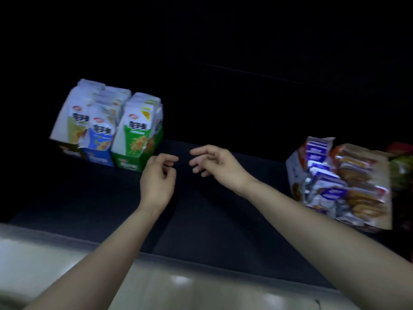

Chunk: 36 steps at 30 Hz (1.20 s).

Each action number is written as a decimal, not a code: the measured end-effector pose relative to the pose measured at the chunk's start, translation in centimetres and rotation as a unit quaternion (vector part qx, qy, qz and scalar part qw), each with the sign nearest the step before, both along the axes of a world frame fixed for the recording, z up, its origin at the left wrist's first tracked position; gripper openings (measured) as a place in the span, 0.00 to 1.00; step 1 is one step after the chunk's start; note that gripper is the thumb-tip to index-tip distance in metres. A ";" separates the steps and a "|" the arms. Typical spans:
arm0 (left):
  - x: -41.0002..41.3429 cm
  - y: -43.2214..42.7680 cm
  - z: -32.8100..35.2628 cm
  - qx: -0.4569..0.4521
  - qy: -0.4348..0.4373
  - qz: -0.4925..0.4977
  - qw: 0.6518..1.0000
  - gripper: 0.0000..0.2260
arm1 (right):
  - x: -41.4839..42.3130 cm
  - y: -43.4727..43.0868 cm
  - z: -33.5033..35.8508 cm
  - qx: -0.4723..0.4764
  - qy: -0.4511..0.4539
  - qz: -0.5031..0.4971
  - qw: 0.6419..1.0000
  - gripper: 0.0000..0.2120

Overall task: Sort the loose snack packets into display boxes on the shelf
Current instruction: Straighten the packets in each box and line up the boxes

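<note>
My left hand [157, 175] hangs at mid-frame over the dark shelf [89, 198], fingers loosely curled around nothing. My right hand [216, 166] is just beside it, apart, fingers relaxed and pointing left. At the upper left, white snack packets [136, 124] stand upright in a green display box [129, 163] and a blue display box [98, 156] touching it. At the right edge, a tilted carton [295, 173] holds blue-and-white and orange packets, blurred.

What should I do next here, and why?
Probably reach the right hand to the jumbled packets in the open box on the right and pick one up. Both hands are empty, the left hand too, and the three boxes on the left look tidy.
</note>
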State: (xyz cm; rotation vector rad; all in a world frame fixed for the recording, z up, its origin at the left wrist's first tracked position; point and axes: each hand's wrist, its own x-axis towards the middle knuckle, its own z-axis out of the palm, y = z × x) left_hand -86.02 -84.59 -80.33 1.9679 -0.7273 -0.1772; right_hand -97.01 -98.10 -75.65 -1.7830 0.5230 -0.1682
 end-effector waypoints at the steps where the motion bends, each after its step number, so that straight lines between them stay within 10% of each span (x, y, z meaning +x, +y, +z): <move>1: -1.3 -1.4 0.7 0.002 -0.007 -0.039 0.999 0.14 | -2.5 -0.8 1.0 -0.023 0.006 0.001 1.000 0.12; 11: -17.0 -16.8 3.3 0.147 0.045 -0.357 0.921 0.14 | -24.6 -10.6 4.4 -0.177 0.062 -0.210 0.960 0.15; 19: -21.3 -21.3 -0.6 0.157 0.246 -0.208 0.934 0.18 | -29.9 -13.1 1.0 -0.269 0.114 -0.203 0.935 0.18; 36: -16.6 -15.5 -1.7 0.205 0.032 -0.191 0.959 0.07 | -23.1 -8.7 -1.4 -0.426 0.188 0.010 0.885 0.33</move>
